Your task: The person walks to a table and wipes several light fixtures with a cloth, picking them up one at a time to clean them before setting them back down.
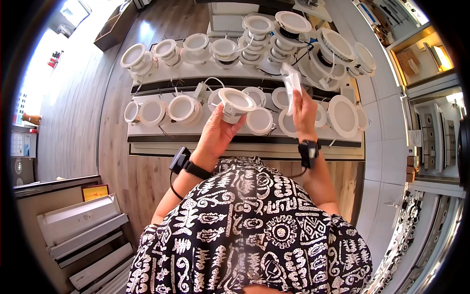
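Observation:
My left hand is wrapped round the body of a white round downlight, its ring-shaped face tilted up towards me. A white cable curves up behind this downlight to a small box. In my right hand is a crumpled white tissue, gripped between thumb and fingers and pointing upward. The tissue is apart from the downlight. Just below the held lamp, another round downlight leans on the lower step of the display, close to my left fingers.
A stepped display stand carries several white downlights, with stacked ones at the back. Larger round panels stand on the right. Lit shelves line the right side. Long white fixtures lie at lower left.

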Demonstrator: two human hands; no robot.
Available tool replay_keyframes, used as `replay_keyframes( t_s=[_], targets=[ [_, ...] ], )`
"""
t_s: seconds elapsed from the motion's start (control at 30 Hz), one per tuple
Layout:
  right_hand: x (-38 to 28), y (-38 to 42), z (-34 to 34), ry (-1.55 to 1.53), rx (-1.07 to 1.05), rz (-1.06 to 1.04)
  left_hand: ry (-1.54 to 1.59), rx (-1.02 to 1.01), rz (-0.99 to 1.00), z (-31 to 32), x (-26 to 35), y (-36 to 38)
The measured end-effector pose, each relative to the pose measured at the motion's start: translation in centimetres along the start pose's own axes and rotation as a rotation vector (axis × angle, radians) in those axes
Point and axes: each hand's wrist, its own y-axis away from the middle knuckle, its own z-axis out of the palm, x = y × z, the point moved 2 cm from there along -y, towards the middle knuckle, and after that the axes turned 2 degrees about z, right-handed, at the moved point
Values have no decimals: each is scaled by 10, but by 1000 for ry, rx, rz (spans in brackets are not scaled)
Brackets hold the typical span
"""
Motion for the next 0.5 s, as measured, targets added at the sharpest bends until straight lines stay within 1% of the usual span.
replay_keyframes(
  t_s=[0.03,0.1,0.2,0.3,0.4,0.5],
  targets=[
    [18,-13,11,51,125,-214,5,-4,-2,-1,1,1],
    [52,-24,36,454,20,-419,12,-16,-4,-3,2,2],
    [72,-7,65,775,-71,-400,36,-23,1,1,2,5],
    [86,-12,73,649,-89,-400,-22,-44,11,-4,3,6],
    [81,-9,71,504,-186,-297,-45,-34,6,-2,4,8],
    [57,-19,58,524,-351,7,-51,-29,14,-5,3,7]
  ],
)
